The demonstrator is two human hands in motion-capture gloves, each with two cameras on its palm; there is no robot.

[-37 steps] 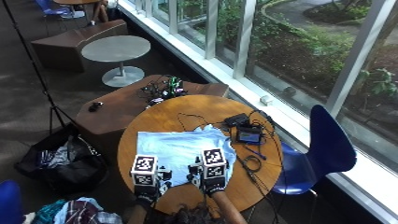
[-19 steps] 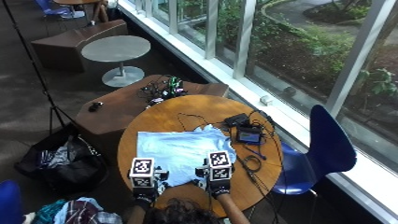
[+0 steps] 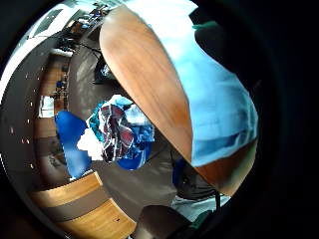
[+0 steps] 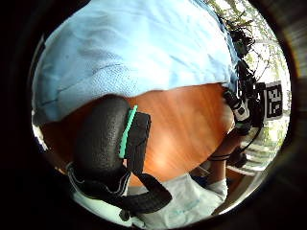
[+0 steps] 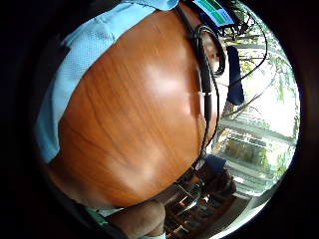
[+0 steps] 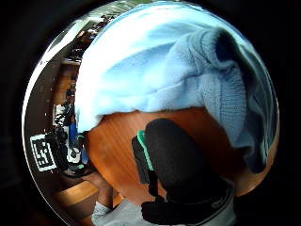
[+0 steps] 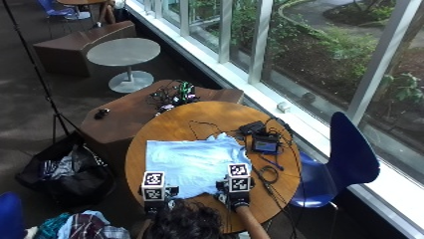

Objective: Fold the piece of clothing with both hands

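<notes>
We are observing the person's head at the near edge, with the left hand (image 7: 154,198) and right hand (image 7: 238,195) sitting at the near hem of a light blue garment (image 7: 193,164). Whether either hand's fingers are closing on the cloth, we cannot tell: the left thumb-side palm view is showing a gloved thumb (image 4: 103,146) lying over bare wood just short of the hem, and the right thumb-side palm view is showing a thumb (image 6: 176,157) likewise over wood, beside a ribbed edge of the garment that is bunching up near it.

The garment is lying spread flat across the middle of the round wooden tabletop (image 7: 199,119), its near hem close to the person.

Beyond it, toward the window side, a small device with a lit screen (image 7: 267,146) and black cables (image 7: 268,172) are resting on the tabletop. A blue chair (image 7: 344,159) is standing to the right.
</notes>
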